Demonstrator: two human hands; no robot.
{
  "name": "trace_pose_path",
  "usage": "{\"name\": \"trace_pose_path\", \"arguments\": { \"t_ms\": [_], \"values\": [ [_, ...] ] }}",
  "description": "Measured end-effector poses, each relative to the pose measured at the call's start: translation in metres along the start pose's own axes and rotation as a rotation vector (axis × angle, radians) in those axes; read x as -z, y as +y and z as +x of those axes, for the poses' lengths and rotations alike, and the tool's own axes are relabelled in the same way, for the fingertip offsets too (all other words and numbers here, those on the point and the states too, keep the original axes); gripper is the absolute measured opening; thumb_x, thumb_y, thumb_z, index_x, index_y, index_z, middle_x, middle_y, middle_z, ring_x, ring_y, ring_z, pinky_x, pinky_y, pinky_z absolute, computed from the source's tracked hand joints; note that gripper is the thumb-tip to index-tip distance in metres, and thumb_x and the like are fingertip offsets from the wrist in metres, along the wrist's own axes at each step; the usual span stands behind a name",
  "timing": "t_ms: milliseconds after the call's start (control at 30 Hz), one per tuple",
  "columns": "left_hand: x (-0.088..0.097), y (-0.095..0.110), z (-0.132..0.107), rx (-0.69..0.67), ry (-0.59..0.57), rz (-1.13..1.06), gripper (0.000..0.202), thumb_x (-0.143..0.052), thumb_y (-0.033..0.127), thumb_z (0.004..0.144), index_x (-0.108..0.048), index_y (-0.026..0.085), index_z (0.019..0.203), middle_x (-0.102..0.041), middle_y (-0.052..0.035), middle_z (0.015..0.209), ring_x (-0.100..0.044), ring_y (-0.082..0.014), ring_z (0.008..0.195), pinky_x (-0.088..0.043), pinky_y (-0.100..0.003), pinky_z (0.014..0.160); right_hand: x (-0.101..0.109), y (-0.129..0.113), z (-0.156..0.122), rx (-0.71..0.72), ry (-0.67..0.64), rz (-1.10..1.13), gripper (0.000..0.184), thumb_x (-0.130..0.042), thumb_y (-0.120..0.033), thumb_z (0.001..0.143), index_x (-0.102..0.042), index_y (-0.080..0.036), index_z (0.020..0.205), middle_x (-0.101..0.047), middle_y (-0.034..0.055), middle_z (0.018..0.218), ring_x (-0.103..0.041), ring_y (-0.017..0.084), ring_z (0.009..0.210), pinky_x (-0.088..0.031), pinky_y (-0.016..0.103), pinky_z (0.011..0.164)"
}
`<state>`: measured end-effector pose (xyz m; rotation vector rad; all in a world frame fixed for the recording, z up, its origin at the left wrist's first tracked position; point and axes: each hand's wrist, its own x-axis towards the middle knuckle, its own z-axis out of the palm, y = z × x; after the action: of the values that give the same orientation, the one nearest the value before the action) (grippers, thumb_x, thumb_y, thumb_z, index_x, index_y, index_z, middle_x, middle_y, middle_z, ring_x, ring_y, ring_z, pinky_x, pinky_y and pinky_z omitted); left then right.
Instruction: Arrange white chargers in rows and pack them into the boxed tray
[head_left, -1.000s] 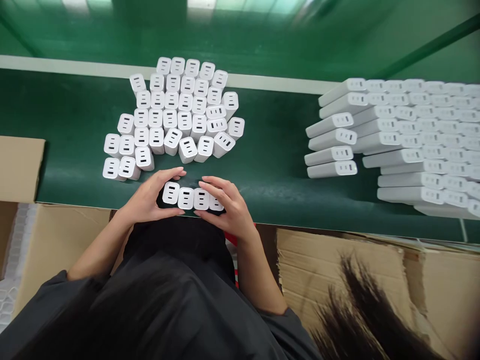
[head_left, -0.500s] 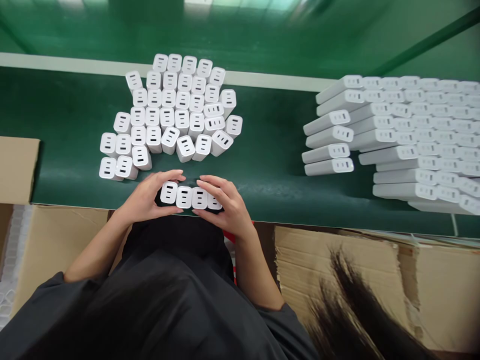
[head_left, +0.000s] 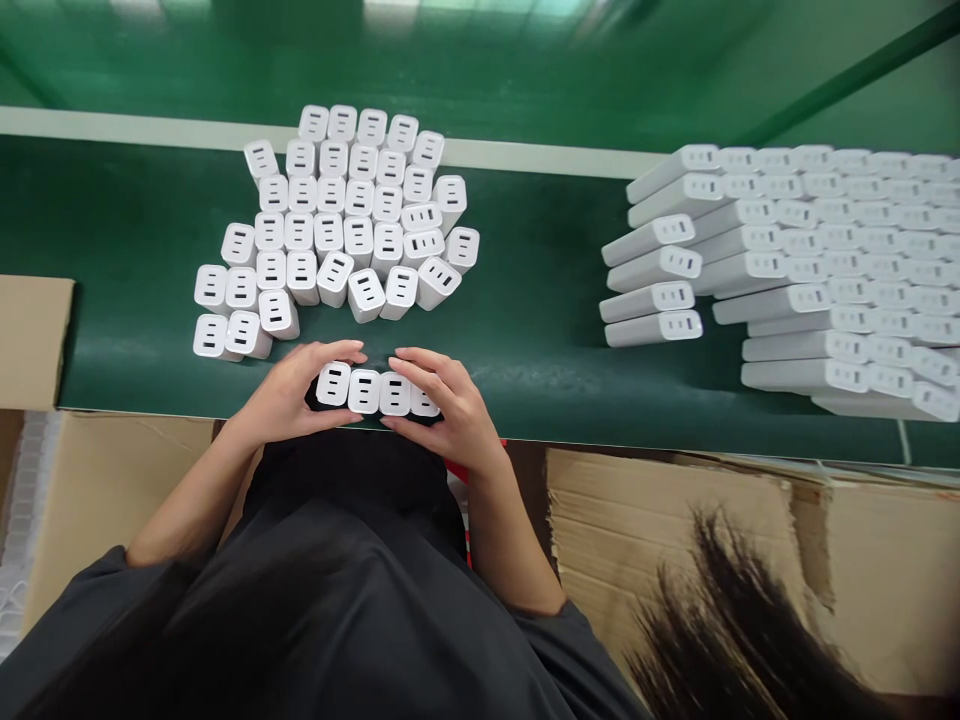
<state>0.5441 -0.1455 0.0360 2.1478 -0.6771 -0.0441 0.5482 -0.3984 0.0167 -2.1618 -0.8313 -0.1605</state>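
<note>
Near the front edge of the bench, several white USB chargers [head_left: 364, 391] stand upright side by side in a short row, port ends up. My left hand [head_left: 289, 395] curves around the left end of the row, thumb on the near side and fingers on the far side. The right end is gripped by my right hand [head_left: 450, 405], whose fingers partly cover the last charger. Beyond my hands, a large loose group of the same chargers [head_left: 330, 232] stands on the green bench top, some turned or tilted.
To the right, a big block of white chargers [head_left: 787, 265] stands in rows, with a few separate ones at its left side. A cardboard piece [head_left: 34, 340] lies at the bench's left end. Cardboard boxes [head_left: 675, 540] sit below the front edge. A green panel [head_left: 480, 70] rises behind.
The whole view has shifted slightly, so everything appears a little further left. Both hands keep the same hold on the row of chargers.
</note>
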Motion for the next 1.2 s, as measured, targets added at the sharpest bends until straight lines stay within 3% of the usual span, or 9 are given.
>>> {"name": "trace_pose_path", "arguments": {
  "t_ms": [167, 300, 500, 667, 967, 1200],
  "values": [
    [0.0, 0.001, 0.001, -0.002, 0.006, 0.002, 0.068, -0.074, 0.036, 0.082, -0.041, 0.022, 0.139, -0.067, -0.0115, 0.121, -0.065, -0.0221, 0.109, -0.051, -0.036, 0.09, 0.001, 0.0, -0.001, 0.002, 0.033, -0.021, 0.051, -0.07, -0.041, 0.087, -0.055, -0.031, 0.135, -0.056, 0.0116, 0.136, -0.056, 0.031, 0.123, -0.049, 0.05, 0.1],
    [0.0, 0.001, 0.001, -0.005, 0.009, -0.016, 0.067, -0.074, 0.035, 0.082, -0.041, 0.022, 0.14, -0.068, -0.0113, 0.12, -0.065, -0.022, 0.11, -0.051, -0.036, 0.092, 0.002, -0.001, -0.003, 0.087, 0.109, -0.032, 0.037, -0.074, -0.034, 0.084, -0.065, -0.035, 0.12, -0.051, 0.0066, 0.141, -0.049, 0.033, 0.129, -0.046, 0.056, 0.105],
    [0.001, 0.002, 0.002, -0.006, 0.01, 0.016, 0.065, -0.072, 0.036, 0.084, -0.042, 0.022, 0.139, -0.069, -0.0101, 0.117, -0.066, -0.0206, 0.105, -0.05, -0.035, 0.091, -0.001, -0.006, -0.001, 0.161, 0.128, -0.007, 0.029, -0.071, -0.018, 0.086, -0.069, -0.034, 0.11, -0.06, 0.0044, 0.133, -0.054, 0.029, 0.124, -0.053, 0.05, 0.099],
    [0.001, 0.002, 0.002, -0.007, 0.014, 0.04, 0.06, -0.071, 0.036, 0.084, -0.045, 0.021, 0.136, -0.07, -0.0088, 0.115, -0.066, -0.0198, 0.103, -0.05, -0.034, 0.09, -0.007, -0.009, -0.002, 0.15, 0.151, -0.009, 0.021, -0.066, -0.017, 0.089, -0.07, -0.031, 0.103, -0.066, 0.0047, 0.125, -0.06, 0.026, 0.117, -0.057, 0.045, 0.092],
    [0.002, 0.005, 0.002, 0.025, -0.003, 0.041, 0.057, -0.072, 0.036, 0.084, -0.048, 0.021, 0.133, -0.07, -0.0076, 0.115, -0.066, -0.0193, 0.101, -0.049, -0.032, 0.088, -0.011, -0.005, 0.0, 0.19, 0.218, 0.094, 0.023, -0.067, -0.009, 0.086, -0.061, -0.027, 0.099, -0.066, 0.0068, 0.122, -0.062, 0.025, 0.114, -0.057, 0.046, 0.089],
    [0.003, 0.006, 0.003, 0.044, -0.011, 0.035, 0.056, -0.071, 0.036, 0.084, -0.048, 0.021, 0.133, -0.07, -0.0078, 0.116, -0.065, -0.0188, 0.101, -0.05, -0.032, 0.089, -0.012, -0.005, -0.003, 0.086, 0.221, 0.165, 0.041, -0.068, -0.019, 0.087, -0.047, -0.03, 0.12, -0.061, 0.0107, 0.13, -0.063, 0.025, 0.115, -0.058, 0.046, 0.088]
  ]
}}
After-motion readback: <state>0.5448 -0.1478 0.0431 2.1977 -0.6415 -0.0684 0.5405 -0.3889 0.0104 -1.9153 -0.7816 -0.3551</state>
